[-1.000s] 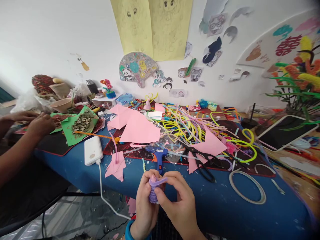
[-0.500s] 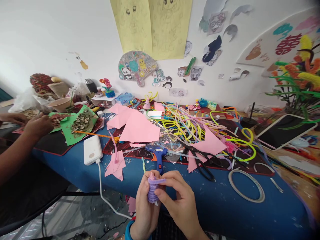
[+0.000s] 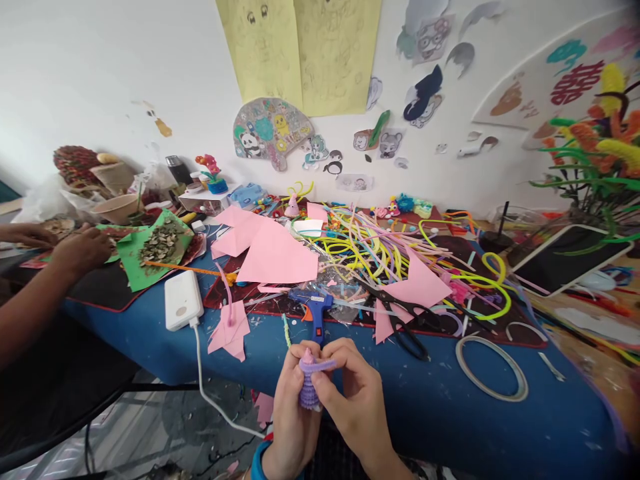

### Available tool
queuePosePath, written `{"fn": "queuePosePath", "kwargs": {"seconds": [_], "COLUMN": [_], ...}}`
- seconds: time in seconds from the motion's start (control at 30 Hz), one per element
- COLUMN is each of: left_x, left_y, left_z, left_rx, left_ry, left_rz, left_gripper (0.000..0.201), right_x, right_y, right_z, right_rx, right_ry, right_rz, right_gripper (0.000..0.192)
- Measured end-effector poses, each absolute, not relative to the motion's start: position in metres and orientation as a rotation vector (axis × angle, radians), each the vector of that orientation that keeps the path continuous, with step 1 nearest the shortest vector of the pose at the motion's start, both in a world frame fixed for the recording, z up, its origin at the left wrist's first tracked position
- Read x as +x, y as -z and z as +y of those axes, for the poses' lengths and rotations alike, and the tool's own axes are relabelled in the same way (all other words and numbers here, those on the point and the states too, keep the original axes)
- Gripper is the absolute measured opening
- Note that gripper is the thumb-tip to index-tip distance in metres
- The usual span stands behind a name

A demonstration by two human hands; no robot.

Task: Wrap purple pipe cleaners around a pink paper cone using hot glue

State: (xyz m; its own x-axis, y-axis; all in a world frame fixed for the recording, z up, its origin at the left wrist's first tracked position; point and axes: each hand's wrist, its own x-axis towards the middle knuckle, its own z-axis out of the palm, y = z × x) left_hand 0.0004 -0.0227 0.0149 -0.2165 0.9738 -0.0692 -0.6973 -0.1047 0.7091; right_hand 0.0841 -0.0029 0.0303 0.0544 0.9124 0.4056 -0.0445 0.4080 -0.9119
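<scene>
Head view: the left hand (image 3: pixel 290 407) gripped a purple coiled pipe-cleaner piece (image 3: pixel 309 387) from below, while the right hand (image 3: pixel 350 393) pinched its loose end at the top, just off the counter (image 3: pixel 450 427) edge. A blue glue gun (image 3: pixel 313 310) lay just beyond, black scissors (image 3: pixel 405 323) to its right.

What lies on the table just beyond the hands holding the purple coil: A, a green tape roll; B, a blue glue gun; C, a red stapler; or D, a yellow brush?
B: a blue glue gun with an orange trigger lies on the table straight beyond the left hand and right hand, which hold the purple coil.
</scene>
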Motion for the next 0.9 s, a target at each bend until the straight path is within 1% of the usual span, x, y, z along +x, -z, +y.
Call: {"fn": "queuePosePath", "kwargs": {"seconds": [0.27,0.4,0.5,0.6,0.77,0.9], "left_x": [-0.001,-0.004,-0.005,-0.005,-0.004,-0.003], "left_y": [-0.012,-0.009,-0.009,-0.012,-0.021,-0.018], "left_z": [-0.022,-0.022,-0.022,-0.020,-0.019,-0.024], "left_rx": [0.453,0.325,0.205,0.183,0.420,0.576], "left_ry": [-1.651,-1.605,-1.573,-1.564,-1.545,-1.554], "left_rz": [0.724,0.735,0.763,0.798,0.884,0.922], "left_gripper": [0.022,0.025,0.031,0.037,0.029,0.035], "right_x": [0.086,0.092,0.097,0.099,0.093,0.088], "right_y": [-0.027,-0.024,-0.022,-0.022,-0.023,-0.024], "right_z": [-0.002,0.002,0.004,0.001,-0.005,-0.009], "right_rx": [-0.867,-0.831,-0.805,-0.828,-0.911,-0.947], "right_ry": [-1.037,-1.109,-1.157,-1.086,-0.813,-0.671], "right_rz": [-1.269,-1.274,-1.277,-1.307,-1.321,-1.342], "right_gripper": [0.018,0.012,0.008,0.011,0.014,0.015]}}
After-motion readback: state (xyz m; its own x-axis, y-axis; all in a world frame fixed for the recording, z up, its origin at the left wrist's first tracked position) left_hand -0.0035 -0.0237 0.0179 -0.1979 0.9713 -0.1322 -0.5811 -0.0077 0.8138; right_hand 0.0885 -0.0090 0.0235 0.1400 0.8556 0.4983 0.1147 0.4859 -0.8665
